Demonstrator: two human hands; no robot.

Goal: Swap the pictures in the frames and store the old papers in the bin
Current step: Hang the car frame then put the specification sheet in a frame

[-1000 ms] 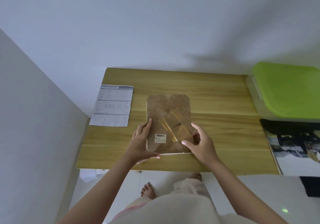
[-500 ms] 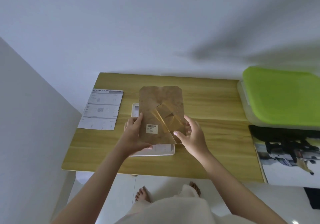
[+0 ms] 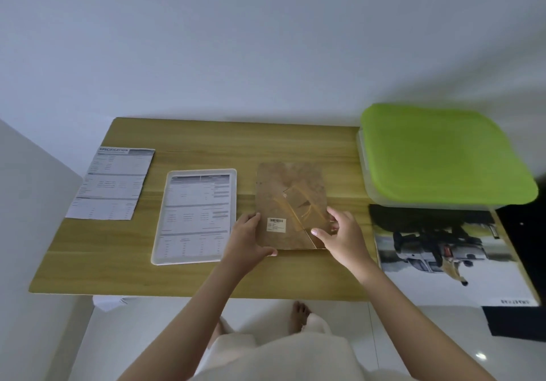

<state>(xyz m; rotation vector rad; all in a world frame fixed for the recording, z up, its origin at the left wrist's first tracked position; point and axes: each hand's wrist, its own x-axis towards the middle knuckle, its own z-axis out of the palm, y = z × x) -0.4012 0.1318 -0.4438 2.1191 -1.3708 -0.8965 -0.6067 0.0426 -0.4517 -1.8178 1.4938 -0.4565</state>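
A brown backing board (image 3: 291, 191) with a fold-out stand and a barcode label is held over the wooden table (image 3: 206, 277). My left hand (image 3: 246, 240) grips its lower left edge and my right hand (image 3: 339, 233) grips its lower right edge. To the left lies the white picture frame (image 3: 156, 247), face down, with a printed paper sheet (image 3: 196, 212) showing inside it. A loose specification sheet (image 3: 113, 183) lies further left. A car picture (image 3: 443, 250) rests at the table's right end.
A bin with a green lid (image 3: 440, 153) stands at the back right, beside the car picture. A dark object (image 3: 514, 318) lies at the far right below it. White walls close in behind and on the left. My bare feet show under the table's front edge.
Both hands lifted the backing board off the frame and carried it to the right. The white frame with its paper is now uncovered on the table.
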